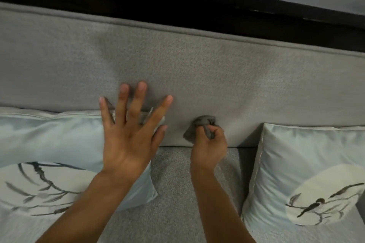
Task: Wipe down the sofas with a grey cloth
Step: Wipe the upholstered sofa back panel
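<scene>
I see right hand point(210, 142) fisted round bunched grey cloth point(199, 124), cloth against lower sofa backrest point(197, 61), just above seat point(173, 175), between two pillows. Left hand point(130, 138) open, fingers spread straight, over top corner of left pillow point(49, 140), fingertips over backrest; contact, cannot tell. Right pillow point(308, 156) with bird print leans on backrest. Dark wooden frame point(177, 4) behind backrest top.

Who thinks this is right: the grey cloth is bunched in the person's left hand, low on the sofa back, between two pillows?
Wrong hand: the head view shows the cloth bunched in the right hand, low on the sofa back, between the left pillow and right pillow.
</scene>
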`<state>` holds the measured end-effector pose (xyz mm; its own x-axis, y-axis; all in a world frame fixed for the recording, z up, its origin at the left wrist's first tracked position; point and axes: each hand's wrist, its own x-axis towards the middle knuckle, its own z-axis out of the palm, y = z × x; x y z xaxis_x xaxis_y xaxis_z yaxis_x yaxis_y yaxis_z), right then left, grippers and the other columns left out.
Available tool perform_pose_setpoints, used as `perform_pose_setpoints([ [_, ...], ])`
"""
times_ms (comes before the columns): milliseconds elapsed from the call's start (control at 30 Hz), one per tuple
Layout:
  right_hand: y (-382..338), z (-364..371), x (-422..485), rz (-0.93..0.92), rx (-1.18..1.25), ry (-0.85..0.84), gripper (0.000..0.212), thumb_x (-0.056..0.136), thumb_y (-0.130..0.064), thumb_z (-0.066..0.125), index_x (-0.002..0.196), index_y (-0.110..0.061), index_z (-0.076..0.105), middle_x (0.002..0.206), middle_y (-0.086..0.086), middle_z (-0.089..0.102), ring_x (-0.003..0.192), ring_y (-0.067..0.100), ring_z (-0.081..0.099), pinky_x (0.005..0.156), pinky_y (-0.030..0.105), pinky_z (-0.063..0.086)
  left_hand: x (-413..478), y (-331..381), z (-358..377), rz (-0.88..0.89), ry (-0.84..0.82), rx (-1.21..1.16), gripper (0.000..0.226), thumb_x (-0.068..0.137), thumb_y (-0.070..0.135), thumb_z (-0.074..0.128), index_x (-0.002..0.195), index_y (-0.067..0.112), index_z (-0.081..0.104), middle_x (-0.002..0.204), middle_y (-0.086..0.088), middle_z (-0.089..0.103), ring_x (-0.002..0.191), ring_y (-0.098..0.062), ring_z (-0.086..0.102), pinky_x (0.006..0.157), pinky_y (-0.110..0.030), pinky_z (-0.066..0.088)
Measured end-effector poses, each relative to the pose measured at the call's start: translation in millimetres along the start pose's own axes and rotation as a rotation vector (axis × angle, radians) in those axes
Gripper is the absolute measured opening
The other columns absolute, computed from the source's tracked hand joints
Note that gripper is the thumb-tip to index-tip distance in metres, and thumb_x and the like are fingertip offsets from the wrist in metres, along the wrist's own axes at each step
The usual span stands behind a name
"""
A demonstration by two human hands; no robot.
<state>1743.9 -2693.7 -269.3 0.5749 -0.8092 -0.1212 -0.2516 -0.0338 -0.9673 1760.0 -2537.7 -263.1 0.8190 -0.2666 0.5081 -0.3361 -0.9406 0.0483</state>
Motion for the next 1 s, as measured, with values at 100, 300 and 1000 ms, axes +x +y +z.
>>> perform_pose_setpoints([
  [100,-22.8,-7.0,3.5,-0.144,0.160,0.049,0.014,0.084,-0.003,0.069,0.075,-0.010,0.061,0.064,-0.003,0.050,0.059,0.004,0.042,0.057,0.020,0.045,-25.5,0.5,6.7,-0.050,-0.025,-0.066,0.069,0.101,0.046,0.057,0.161,0.035,0.025,0.170,-0.017,0.003,0.157,-0.040,0.003,0.119,-0.069,0.017],
  [300,20.4,8.9,8.7,0.034,0.027,0.021,0.013,0.082,-0.004,0.070,0.074,-0.006,0.060,0.064,0.000,0.051,0.057,0.007,0.041,0.060,0.028,0.044,-33.5,7.7,18.6,-0.132,-0.011,-0.055,0.065,0.102,0.046,0.057,0.160,0.036,0.030,0.168,-0.023,0.013,0.156,-0.041,0.014,0.120,-0.067,0.017],
  [1000,110.4,25.3,25.8,-0.549,0.200,-0.087,0.013,0.086,-0.008,0.071,0.084,-0.017,0.062,0.075,-0.012,0.059,0.071,0.003,0.055,0.069,0.020,0.049,-45.4,7.5,96.7,-0.079,0.217,0.103,0.059,0.102,0.056,0.051,0.156,0.043,0.033,0.160,-0.034,0.025,0.150,-0.050,0.024,0.119,-0.064,0.022],
])
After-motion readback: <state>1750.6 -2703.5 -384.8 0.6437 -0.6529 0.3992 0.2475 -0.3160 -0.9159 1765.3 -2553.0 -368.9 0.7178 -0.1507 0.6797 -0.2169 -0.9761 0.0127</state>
